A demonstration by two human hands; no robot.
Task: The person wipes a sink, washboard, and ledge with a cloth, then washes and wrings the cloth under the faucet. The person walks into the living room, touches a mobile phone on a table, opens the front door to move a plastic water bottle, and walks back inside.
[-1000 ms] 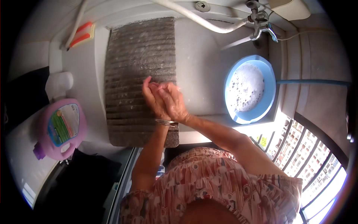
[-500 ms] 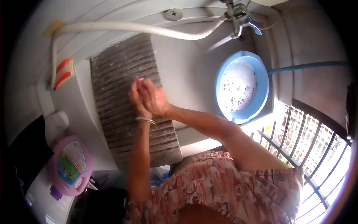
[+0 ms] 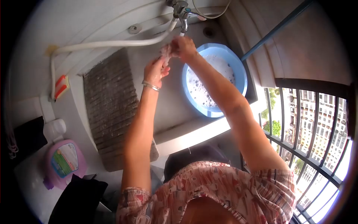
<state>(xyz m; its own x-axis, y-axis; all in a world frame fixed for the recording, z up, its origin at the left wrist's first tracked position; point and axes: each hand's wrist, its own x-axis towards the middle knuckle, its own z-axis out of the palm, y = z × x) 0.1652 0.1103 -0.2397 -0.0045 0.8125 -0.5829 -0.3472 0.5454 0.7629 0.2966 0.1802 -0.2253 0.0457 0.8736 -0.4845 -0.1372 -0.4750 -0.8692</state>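
A small, crumpled, pale pink piece of cloth (image 3: 166, 52) stretches between my hands just below the faucet (image 3: 183, 20). My left hand (image 3: 154, 71), with a bracelet at the wrist, is closed around its lower end. The upper end is in my right hand (image 3: 183, 47), whose fingers are bunched near the spout and partly hidden. What kind of cloth it is I cannot tell. Just right of my hands, under my right forearm, stands a light blue basin (image 3: 241, 80) of sudsy water. The ridged washboard slab (image 3: 110, 100) lies to the left, with neither hand on it.
A white hose (image 3: 108, 44) runs from the faucet along the back wall. The sink's front edge (image 3: 194, 139) lies before me. At left are a red and white brush or sponge (image 3: 62, 87) and a pink detergent bottle (image 3: 64, 164). Window bars (image 3: 298, 119) stand at right.
Both hands have moved from the washboard, where they were pressed together, up and right to the faucet. The cloth now shows between them. My view has shifted too.
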